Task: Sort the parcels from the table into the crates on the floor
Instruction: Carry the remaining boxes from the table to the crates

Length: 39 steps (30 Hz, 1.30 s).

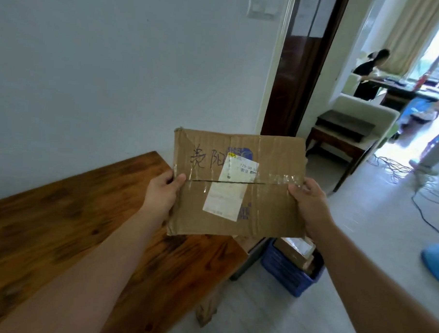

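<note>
**One parcel up, crate partly filled**

I hold a flat cardboard parcel (pixel 237 184) in the air, above the right end of the counter (pixel 60 222), its taped face tipped toward me. My left hand (pixel 162 191) pinches its left edge, thumb on the front and fingers hidden behind. My right hand (pixel 310 203) pinches the right edge the same way. A white label (pixel 230 189) sits across the seam, with handwriting to its left.

Down past the parcel's lower edge, a blue crate (pixel 291 272) stands on the floor just beside the counter's end. It already has a few brown parcels in it, so I judge some sorting is done. The part of the counter I can see carries nothing, but the parcel and my arms cover part of it, so I cannot say how many are left. I see only this one crate; any others lie out of view.

This parcel is not yet placed. I judge I am reading its marking to choose where it goes.
</note>
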Tool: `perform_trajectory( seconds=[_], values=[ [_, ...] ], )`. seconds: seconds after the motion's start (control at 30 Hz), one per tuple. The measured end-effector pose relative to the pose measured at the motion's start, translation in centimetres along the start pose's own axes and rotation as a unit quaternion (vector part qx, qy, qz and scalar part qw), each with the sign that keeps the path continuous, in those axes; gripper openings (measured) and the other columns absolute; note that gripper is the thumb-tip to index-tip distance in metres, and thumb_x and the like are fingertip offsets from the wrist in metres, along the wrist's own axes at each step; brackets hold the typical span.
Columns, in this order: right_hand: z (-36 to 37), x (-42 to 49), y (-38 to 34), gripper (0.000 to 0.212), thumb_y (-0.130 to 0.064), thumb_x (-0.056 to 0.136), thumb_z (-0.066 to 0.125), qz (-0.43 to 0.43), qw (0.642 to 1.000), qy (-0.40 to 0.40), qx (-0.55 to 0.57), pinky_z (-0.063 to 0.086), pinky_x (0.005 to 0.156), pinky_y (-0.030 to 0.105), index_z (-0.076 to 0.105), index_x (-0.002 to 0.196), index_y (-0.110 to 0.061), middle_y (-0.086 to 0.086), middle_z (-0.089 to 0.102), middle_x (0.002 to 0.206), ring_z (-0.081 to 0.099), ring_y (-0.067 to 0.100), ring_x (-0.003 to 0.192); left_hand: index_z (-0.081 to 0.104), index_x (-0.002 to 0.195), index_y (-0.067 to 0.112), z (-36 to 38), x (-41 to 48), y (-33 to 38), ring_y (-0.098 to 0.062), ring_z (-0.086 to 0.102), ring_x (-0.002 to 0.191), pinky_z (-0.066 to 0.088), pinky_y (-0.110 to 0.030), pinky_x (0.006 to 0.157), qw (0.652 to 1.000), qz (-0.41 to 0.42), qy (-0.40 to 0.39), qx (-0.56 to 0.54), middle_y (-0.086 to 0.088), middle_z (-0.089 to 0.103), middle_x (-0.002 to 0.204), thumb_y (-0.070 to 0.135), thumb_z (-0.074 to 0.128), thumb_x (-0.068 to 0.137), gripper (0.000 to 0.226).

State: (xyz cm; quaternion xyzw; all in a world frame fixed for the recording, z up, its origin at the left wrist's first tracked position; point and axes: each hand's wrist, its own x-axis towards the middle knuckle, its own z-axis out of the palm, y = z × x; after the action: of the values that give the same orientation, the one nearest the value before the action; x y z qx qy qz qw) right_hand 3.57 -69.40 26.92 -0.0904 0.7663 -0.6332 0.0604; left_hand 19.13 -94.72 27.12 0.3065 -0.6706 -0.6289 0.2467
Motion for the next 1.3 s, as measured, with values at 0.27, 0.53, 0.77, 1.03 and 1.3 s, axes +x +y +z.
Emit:
perform_trajectory(
  seconds=[0.27,0.53,0.77,1.03,1.3],
  values=[
    [-1.4,13.3,3.7,0.008,-0.028,0.091,0.060,0.014,1.000,-0.027,0.008,0.051,0.074,0.035,0.060,0.096,-0.035,-0.003,0.066,0.103,0.063,0.018,0.094,0.068,0.104,0.022,9.4,9.2,-1.9,-0.022,0.064,0.098,0.050,-0.043,0.091,1.000,-0.023,0.019,0.001,-0.002,0.070,0.105,0.027,0.054,0.095,0.018],
    [-2.4,30.7,5.4,0.009,-0.025,0.091,0.059,0.000,0.989,-0.132,-0.062,0.049,0.091,0.052,0.063,0.098,-0.030,-0.001,0.066,0.103,0.061,0.023,0.099,0.065,0.108,0.022,19.5,16.6,-3.5,-0.015,0.061,0.092,0.048,-0.030,0.073,0.991,-0.070,0.115,0.016,0.005,0.067,0.097,0.030,0.050,0.096,0.020],
    [2.8,41.0,6.8,0.008,-0.026,0.094,0.056,-0.011,0.970,-0.206,-0.126,0.052,0.083,0.044,0.059,0.100,-0.028,-0.001,0.066,0.098,0.062,0.019,0.092,0.065,0.106,0.027,22.7,22.3,-5.9,-0.008,0.056,0.087,0.043,-0.029,0.074,0.973,-0.112,0.201,0.016,0.010,0.064,0.095,0.028,0.049,0.097,0.019],
    [10.8,48.1,13.5,0.023,-0.023,0.098,0.048,0.034,0.947,-0.217,-0.233,0.039,0.056,0.025,0.054,0.119,-0.018,-0.009,0.055,0.085,0.055,0.009,0.076,0.065,0.111,0.019,23.2,31.3,-13.6,-0.023,0.058,0.097,0.047,-0.040,0.086,0.951,-0.202,0.229,0.044,-0.004,0.064,0.103,0.031,0.049,0.096,0.025],
    [18.4,53.7,22.9,0.033,-0.014,0.095,0.051,0.112,0.896,-0.271,-0.334,0.045,0.072,0.032,0.046,0.128,-0.011,0.006,0.060,0.108,0.056,0.020,0.090,0.061,0.102,0.024,24.5,37.6,-25.2,-0.015,0.057,0.086,0.046,-0.035,0.072,0.921,-0.310,0.236,0.034,0.002,0.061,0.093,0.032,0.047,0.097,0.017]
  ],
)
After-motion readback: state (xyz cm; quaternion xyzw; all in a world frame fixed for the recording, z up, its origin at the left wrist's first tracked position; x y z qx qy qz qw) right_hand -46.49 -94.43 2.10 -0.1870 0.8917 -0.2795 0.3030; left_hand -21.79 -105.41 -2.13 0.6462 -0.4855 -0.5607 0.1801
